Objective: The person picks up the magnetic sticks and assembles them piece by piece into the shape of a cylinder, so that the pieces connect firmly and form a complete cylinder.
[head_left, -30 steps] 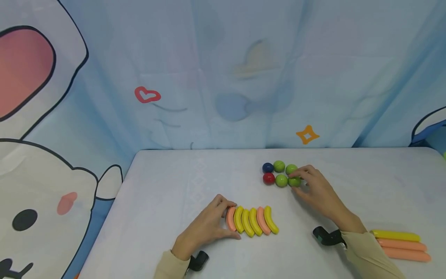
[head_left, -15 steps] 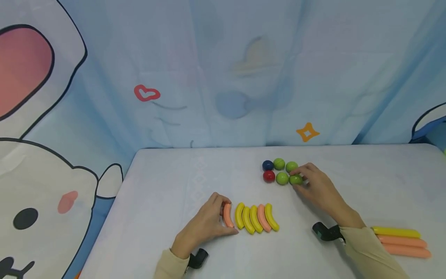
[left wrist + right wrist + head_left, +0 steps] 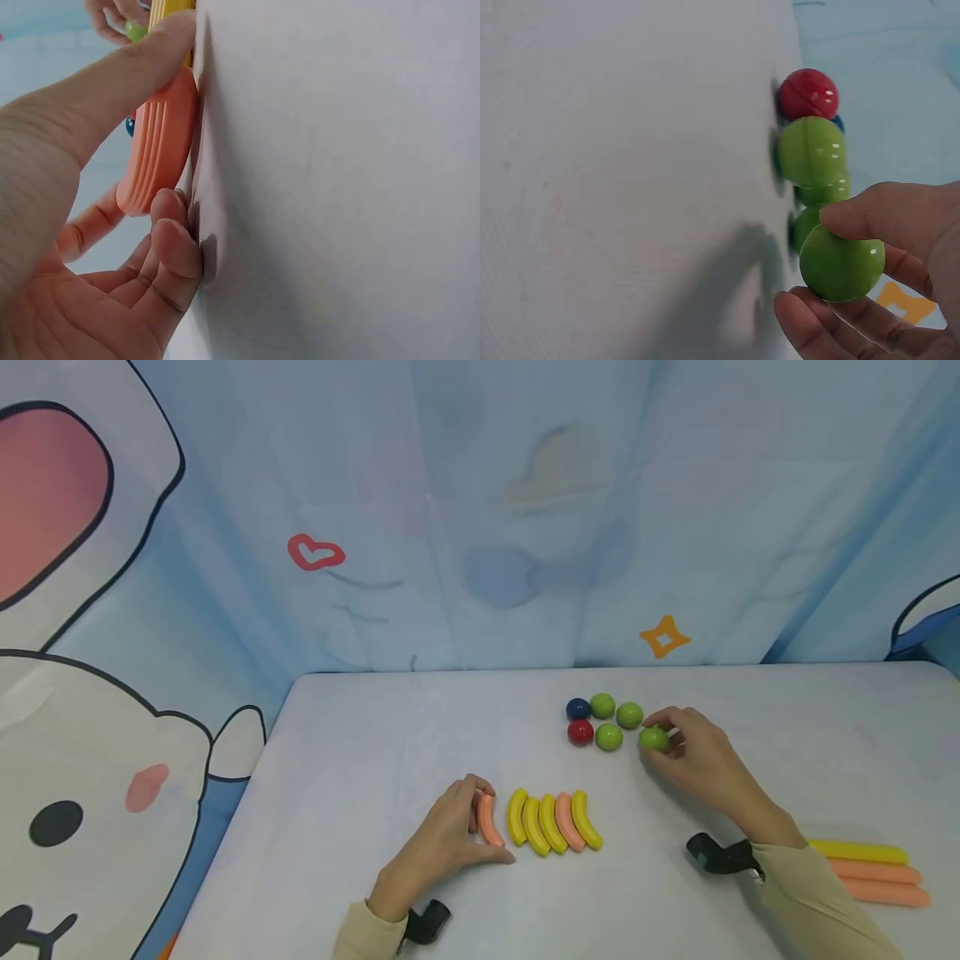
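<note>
My left hand (image 3: 438, 839) holds an orange curved piece (image 3: 489, 820) by its ends, between thumb and fingers. Ridges run along this piece (image 3: 159, 142) in the left wrist view. Just right of it lies a row of curved pieces, yellow (image 3: 532, 825) and orange (image 3: 568, 822), side by side. Farther back, my right hand (image 3: 701, 760) pinches a green ball (image 3: 653, 739) between thumb and fingers; the right wrist view shows the ball (image 3: 841, 266) close up. Left of that hand sit a blue ball (image 3: 578, 709), a red ball (image 3: 581, 732) and three green balls (image 3: 609, 737).
One yellow stick (image 3: 858, 852) and two orange sticks (image 3: 885, 892) lie beside the right sleeve (image 3: 817, 893), partly covered by it. A white cloth covers the table (image 3: 360, 735). Behind its far edge hangs a blue printed curtain (image 3: 480, 510).
My left hand has drawn the orange curved piece leftward, leaving a gap to the row. My right hand has moved the green ball right, away from the other balls.
</note>
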The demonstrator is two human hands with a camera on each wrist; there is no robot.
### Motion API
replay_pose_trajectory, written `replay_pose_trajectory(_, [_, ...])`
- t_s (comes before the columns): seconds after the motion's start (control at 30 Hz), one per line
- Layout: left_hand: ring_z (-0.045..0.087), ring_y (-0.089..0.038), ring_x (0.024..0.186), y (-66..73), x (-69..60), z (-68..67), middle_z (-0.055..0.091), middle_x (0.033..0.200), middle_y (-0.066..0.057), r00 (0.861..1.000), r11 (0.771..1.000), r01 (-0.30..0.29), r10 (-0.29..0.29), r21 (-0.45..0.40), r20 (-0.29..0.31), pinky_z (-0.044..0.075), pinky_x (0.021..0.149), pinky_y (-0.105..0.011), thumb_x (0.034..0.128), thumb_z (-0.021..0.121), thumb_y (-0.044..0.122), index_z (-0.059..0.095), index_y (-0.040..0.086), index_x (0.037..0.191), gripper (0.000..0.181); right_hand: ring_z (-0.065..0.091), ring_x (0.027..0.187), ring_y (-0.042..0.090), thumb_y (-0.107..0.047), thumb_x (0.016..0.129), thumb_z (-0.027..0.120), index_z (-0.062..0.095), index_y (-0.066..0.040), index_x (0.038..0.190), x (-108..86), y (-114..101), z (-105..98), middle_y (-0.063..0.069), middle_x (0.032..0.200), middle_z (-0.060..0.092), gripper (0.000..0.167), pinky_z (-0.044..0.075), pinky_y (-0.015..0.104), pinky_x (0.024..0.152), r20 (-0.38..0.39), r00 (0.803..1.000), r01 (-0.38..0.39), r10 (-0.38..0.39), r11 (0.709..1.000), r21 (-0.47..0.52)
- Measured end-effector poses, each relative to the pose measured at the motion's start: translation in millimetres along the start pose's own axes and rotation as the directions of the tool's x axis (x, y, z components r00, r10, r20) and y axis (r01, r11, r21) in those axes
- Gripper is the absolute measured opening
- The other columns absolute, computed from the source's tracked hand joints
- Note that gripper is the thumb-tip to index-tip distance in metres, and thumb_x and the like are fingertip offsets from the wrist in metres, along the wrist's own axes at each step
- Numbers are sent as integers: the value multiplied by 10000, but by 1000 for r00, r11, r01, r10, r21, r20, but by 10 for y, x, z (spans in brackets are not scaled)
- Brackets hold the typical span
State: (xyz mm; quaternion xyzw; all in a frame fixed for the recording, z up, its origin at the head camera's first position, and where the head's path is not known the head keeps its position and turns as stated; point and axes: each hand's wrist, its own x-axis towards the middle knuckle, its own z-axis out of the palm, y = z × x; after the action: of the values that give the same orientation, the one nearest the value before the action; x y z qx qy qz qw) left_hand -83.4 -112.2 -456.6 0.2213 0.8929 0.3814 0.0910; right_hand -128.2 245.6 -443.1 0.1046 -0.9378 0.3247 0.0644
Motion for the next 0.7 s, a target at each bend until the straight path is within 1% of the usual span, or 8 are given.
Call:
replay_pose_trajectory(0.07, [474,-71,736,0,-10,11,499,895,34,1000,1000,9,-9,-26,-4,450,661,-193,743,980,226,539,33,1269,713,650,884,331,43,858,798,646,45,1171,-23,-4,-37,219,1076,627,348,590,427,743,-27,999,23,-23,1000,10])
replay_pose_trajectory(0.17, [474,-70,724,-1,-36,24,502,883,25,999,996,31,-32,-80,-8,447,657,-197,843,909,205,524,17,1312,635,656,876,318,62,844,809,642,44,1170,-43,-53,-85,213,1080,631,366,591,349,722,-56,996,64,-63,998,16])
replay_pose_trajectory(0.3, [473,-65,737,-6,-91,17,516,878,24,998,989,63,-65,-136,-10,441,677,-214,1002,741,205,511,11,1381,484,645,894,290,54,840,826,634,40,1196,-55,-209,-127,204,1111,637,404,573,229,739,-62,994,89,-87,995,33])
replay_pose_trajectory(0.37, [489,-65,758,-2,-120,15,545,865,29,997,986,71,-73,-152,-11,451,705,-231,1058,652,206,515,11,1394,412,643,897,274,45,836,838,631,34,1204,-71,-308,-138,194,1124,639,423,557,181,750,-58,993,105,-102,993,46])
replay_pose_trajectory(0.47, [511,-72,831,26,-166,31,555,878,45,998,990,56,-60,-131,-26,471,789,-261,1094,579,181,536,14,1372,328,649,887,232,47,827,851,632,5,1210,-113,-463,-139,147,1126,647,443,540,139,765,-44,990,138,-134,986,89])
replay_pose_trajectory(0.6, [517,-63,865,144,-246,80,579,908,65,998,987,58,-62,-151,-18,485,819,-260,1094,571,162,543,38,1359,293,654,867,148,48,821,859,642,-45,1206,-176,-660,-94,58,1108,660,451,583,203,771,-4,979,200,-202,965,171])
replay_pose_trajectory(0.63, [533,-49,863,182,-274,104,598,920,68,998,983,60,-62,-174,-11,500,818,-250,1089,581,161,542,43,1357,296,654,868,131,48,823,858,645,-58,1204,-194,-705,-69,36,1107,662,449,591,221,770,12,976,212,-219,957,197])
replay_pose_trajectory(0.7, [559,-22,822,263,-327,159,632,909,76,997,966,71,-68,-248,20,509,774,-218,1067,624,180,549,54,1337,307,654,880,111,37,831,856,647,-72,1201,-221,-783,-13,9,1110,662,439,603,254,768,55,968,224,-244,944,242])
